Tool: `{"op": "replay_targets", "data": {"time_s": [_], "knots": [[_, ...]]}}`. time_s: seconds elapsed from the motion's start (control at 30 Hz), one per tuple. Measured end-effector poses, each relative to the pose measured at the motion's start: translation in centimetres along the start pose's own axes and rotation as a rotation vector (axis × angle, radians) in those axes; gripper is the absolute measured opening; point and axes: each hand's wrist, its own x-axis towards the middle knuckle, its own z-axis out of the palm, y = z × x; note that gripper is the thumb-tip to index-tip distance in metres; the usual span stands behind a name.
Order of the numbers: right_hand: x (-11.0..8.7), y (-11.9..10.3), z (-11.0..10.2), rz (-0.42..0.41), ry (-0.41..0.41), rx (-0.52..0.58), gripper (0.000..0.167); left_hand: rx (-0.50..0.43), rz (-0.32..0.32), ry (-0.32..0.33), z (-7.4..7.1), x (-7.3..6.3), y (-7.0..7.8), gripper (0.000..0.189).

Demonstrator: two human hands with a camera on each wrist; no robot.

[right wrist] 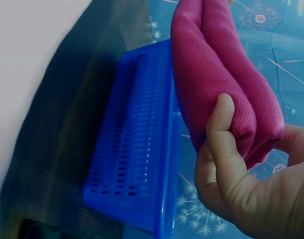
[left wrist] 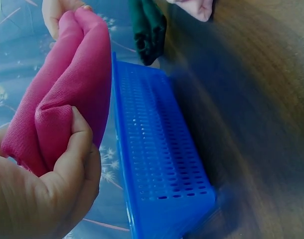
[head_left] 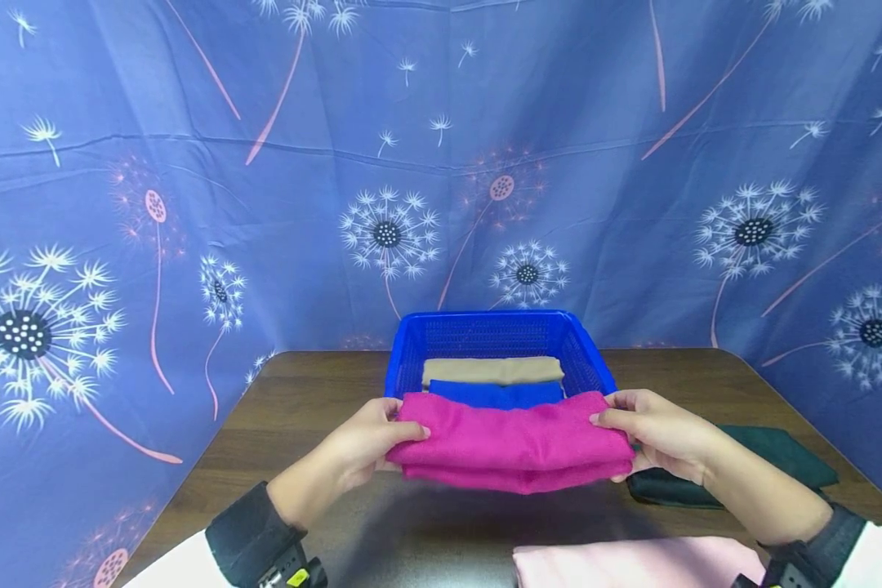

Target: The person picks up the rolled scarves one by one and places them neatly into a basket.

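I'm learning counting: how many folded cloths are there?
5: magenta cloth in left hand and right hand; beige and blue in the basket; green and pale pink on the table. More may hide.

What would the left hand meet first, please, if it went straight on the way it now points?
Beyond the magenta cloth that it holds, the left hand would probably meet the blue basket first, though it might pass above, since depth is unclear.
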Motion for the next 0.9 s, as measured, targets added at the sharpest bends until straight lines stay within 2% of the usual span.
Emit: {"op": "replay_targets", "data": {"time_s": [0.2, 0.6, 0.9], "knots": [[0.4, -0.4, -0.4, -0.01, 0.008, 0.004, 0.046, -0.019, 0.03, 0.004, -0.2, 0.8, 0.4, 0.038], [1.5, -0.7, -1.0, 0.002, 0.056, 0.003, 0.053, -0.037, 0.026, 0.042, -0.3, 2.4, 0.8, 0.037], [2.6, -0.5, -1.3, -0.025, 0.056, 0.004, 0.054, -0.067, 0.031, 0.073, -0.7, 3.7, 0.6, 0.037]]}}
